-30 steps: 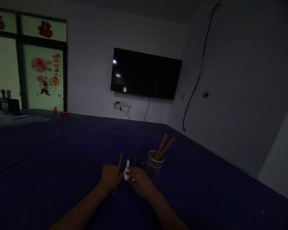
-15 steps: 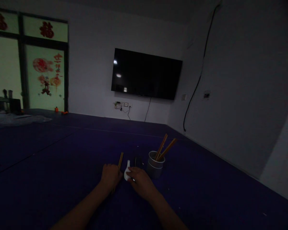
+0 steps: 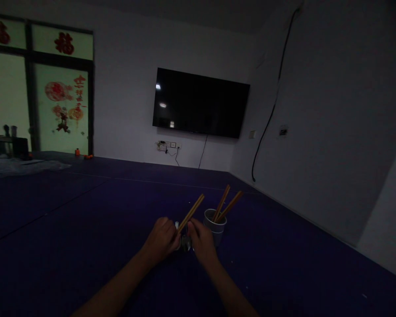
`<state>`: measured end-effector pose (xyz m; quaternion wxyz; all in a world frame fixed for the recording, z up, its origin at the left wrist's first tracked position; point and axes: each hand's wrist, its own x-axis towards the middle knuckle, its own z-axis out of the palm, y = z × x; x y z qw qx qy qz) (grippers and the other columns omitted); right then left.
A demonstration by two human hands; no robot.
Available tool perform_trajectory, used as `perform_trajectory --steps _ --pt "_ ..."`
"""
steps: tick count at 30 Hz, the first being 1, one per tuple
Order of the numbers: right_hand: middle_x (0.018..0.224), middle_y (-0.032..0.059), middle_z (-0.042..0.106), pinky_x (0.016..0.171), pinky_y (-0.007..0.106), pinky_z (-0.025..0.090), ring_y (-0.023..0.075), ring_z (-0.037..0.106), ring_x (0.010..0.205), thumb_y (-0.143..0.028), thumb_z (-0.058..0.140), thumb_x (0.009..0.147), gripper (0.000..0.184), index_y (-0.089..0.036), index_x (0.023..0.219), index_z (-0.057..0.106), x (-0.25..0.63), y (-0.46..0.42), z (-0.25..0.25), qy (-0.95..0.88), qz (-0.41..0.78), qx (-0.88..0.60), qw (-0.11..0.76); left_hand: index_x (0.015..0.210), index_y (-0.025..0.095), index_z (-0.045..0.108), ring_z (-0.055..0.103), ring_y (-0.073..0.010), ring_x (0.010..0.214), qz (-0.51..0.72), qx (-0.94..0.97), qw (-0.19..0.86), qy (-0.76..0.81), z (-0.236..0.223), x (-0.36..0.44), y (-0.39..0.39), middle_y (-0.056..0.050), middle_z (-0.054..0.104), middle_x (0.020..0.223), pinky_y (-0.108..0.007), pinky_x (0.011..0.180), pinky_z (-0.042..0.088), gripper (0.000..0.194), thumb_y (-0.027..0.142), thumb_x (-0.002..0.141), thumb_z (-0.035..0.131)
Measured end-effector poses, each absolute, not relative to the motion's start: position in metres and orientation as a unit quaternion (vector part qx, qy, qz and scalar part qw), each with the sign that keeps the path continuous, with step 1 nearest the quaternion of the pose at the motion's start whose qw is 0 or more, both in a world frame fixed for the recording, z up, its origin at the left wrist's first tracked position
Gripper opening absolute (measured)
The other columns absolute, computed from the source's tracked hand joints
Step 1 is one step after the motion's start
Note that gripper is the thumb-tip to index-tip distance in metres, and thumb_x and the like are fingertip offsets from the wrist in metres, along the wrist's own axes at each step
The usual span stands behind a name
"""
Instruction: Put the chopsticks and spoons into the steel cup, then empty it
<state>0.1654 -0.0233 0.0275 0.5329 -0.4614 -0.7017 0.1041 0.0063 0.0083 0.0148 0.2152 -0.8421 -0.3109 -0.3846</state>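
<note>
My left hand (image 3: 163,237) is closed around a pair of wooden chopsticks (image 3: 193,211), which slant up to the right. Behind that hand lies a white ceramic spoon (image 3: 177,224), largely covered, with the end of its handle showing. Between both hands the shiny bowl of a metal spoon (image 3: 185,243) shows. My right hand (image 3: 202,241) has its thumb and fingers pinched by the spoon's thin handle, close to the chopsticks. Just right of it stands a grey metal cup (image 3: 215,226), upright, holding more wooden chopsticks (image 3: 229,204).
The dark purple surface (image 3: 119,211) stretches to the walls. Crumpled clear plastic (image 3: 23,166), a black box (image 3: 8,145) and small orange items (image 3: 77,152) sit at the far left. A television (image 3: 201,103) hangs on the back wall; a black cable (image 3: 270,119) runs down the right wall.
My left hand has moved right, bringing the chopsticks over beside the spoons and tilting them further right. My right hand has left the white spoon and shifted slightly right to the metal spoon.
</note>
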Motion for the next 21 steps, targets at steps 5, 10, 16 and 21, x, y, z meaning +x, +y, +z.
perform_trajectory --steps 5,10,16,21 --pt "0.058 -0.0025 0.054 0.051 0.023 0.039 0.0136 0.053 0.056 -0.052 0.041 0.088 0.043 -0.016 0.083 0.065 0.163 -0.024 0.029 -0.66 0.174 -0.46 0.567 0.071 0.018 0.054 0.049 -0.0193 0.074 -0.387 -0.857 0.215 -0.266 0.012 0.009 0.005 -0.005 0.055 0.07 -0.035 0.071 0.042 0.023 0.021 0.087 0.039" --pt "0.058 -0.0017 0.055 0.048 0.023 0.038 0.0133 0.052 0.053 -0.055 0.043 0.086 0.044 -0.016 0.078 0.063 0.164 -0.028 0.033 -0.625 0.198 -0.455 0.602 0.087 0.016 0.06 0.053 -0.0219 0.085 -0.369 -0.872 0.183 -0.265 0.011 0.002 0.005 -0.009 0.061 0.085 -0.038 0.078 0.043 0.026 0.032 0.09 0.038" --pt "0.056 -0.0008 0.056 0.051 0.024 0.04 0.0137 0.051 0.052 -0.06 0.046 0.081 0.049 -0.015 0.079 0.064 0.191 -0.033 0.055 -0.501 0.119 -0.462 0.722 0.127 0.015 0.047 0.05 -0.0249 0.108 -0.393 -0.854 0.114 -0.322 0.007 -0.005 0.009 -0.013 0.058 0.115 -0.042 0.094 0.039 0.044 0.04 0.093 0.031" --pt "0.062 0.0027 0.06 0.055 0.027 0.043 0.0164 0.055 0.056 -0.06 0.043 0.083 0.055 -0.012 0.099 0.063 0.223 -0.036 0.066 -0.365 -0.012 -0.496 0.788 0.131 0.017 0.042 0.051 -0.0236 0.11 -0.388 -0.851 0.082 -0.343 0.004 -0.003 0.012 -0.012 0.058 0.119 -0.041 0.095 0.04 0.046 0.041 0.094 0.033"
